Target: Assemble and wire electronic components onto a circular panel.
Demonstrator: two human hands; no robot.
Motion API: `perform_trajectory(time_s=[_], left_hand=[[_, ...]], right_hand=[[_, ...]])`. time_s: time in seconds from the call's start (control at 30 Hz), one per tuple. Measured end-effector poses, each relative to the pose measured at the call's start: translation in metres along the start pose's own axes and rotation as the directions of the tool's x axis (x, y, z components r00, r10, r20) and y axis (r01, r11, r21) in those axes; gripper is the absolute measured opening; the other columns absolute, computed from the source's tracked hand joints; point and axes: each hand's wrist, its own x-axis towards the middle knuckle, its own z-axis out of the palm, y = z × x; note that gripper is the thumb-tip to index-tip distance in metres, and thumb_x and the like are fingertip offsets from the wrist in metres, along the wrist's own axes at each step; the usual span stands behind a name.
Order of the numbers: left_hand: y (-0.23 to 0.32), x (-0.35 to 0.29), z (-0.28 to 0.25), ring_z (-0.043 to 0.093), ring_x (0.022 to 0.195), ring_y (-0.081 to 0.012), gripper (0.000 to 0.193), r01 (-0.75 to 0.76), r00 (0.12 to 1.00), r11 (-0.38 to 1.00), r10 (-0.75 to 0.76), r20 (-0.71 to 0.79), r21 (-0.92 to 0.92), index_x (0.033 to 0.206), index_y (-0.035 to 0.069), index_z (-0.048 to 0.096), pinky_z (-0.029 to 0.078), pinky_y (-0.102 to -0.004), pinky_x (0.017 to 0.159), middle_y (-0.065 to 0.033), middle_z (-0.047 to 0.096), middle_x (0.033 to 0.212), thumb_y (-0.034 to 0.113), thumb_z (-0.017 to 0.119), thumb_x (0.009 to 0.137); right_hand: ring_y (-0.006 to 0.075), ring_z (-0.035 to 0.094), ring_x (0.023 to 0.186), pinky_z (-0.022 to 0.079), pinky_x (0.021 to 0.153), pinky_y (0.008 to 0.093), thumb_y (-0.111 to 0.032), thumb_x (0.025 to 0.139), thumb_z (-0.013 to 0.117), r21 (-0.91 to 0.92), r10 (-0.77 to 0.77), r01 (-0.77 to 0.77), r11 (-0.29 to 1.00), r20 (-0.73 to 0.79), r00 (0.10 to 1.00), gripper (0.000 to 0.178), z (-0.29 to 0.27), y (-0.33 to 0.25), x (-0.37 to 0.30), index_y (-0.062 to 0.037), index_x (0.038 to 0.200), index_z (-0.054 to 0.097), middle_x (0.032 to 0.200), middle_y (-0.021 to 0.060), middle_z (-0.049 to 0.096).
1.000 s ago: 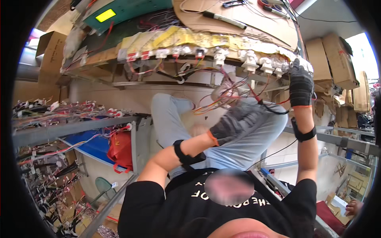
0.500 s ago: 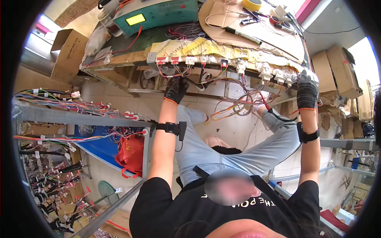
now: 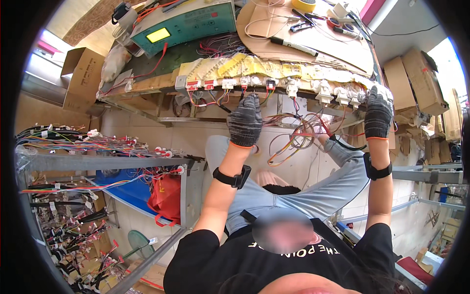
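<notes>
Along the near edge of the bench [image 3: 142, 88], seen from the head camera, a long row of plugs runs from left to right. The left hand [image 3: 246, 121] is at the middle of it. Its fingertips reach to the far side, just under the gap between a small red plug [image 3: 244, 83] and a black-and-red plug [image 3: 270, 85]. The red one is a bit left of the tips and the black-and-red one is a bit right. The left hand is much nearer to both than the right hand [image 3: 379, 116], which is at the row's right end, near the white plugs [image 3: 325, 94]. The left fingers look bunched together, but the glove hides what they may pinch. The right fingers point far, close together; I cannot tell if they hold anything.

The loose wires [image 3: 286, 117] lie just right of the left hand. Their long way is left to right, then they hang in a loop toward the near side. The tall white plug [image 3: 292, 88] has its long way near to far, and its wires drop toward the person.
</notes>
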Motion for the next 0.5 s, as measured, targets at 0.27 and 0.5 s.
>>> perform_trajectory(time_s=[0.27,0.5], left_hand=[[0.013,0.018,-0.003,0.058,0.061,-0.0324,0.007,0.195,0.980,0.980,-0.196,-0.018,-0.031,0.075,0.003,0.058,0.047,-0.0399,0.055,-0.0163,0.059,0.070,0.009,0.059,0.077],[0.014,0.026,-0.003,0.055,0.059,-0.0355,0.008,0.166,0.986,0.981,-0.168,-0.008,-0.102,0.071,0.002,0.056,0.045,-0.0406,0.055,-0.0176,0.056,0.066,0.007,0.058,0.077]], right_hand=[[0.0323,0.057,0.097,0.044,0.085,0.0417,-0.021,0.076,0.061,-0.008,0.054,-0.053,0.999,0.167,0.984,0.046,-0.025,-0.010,0.000,-0.0017,0.116,0.050,0.105,0.0183,0.058],[0.0323,0.056,0.099,0.043,0.087,0.0415,-0.021,0.072,0.066,-0.005,0.039,-0.038,0.999,0.097,0.995,0.053,-0.009,-0.005,-0.005,-0.0004,0.117,0.049,0.108,0.0194,0.057]])
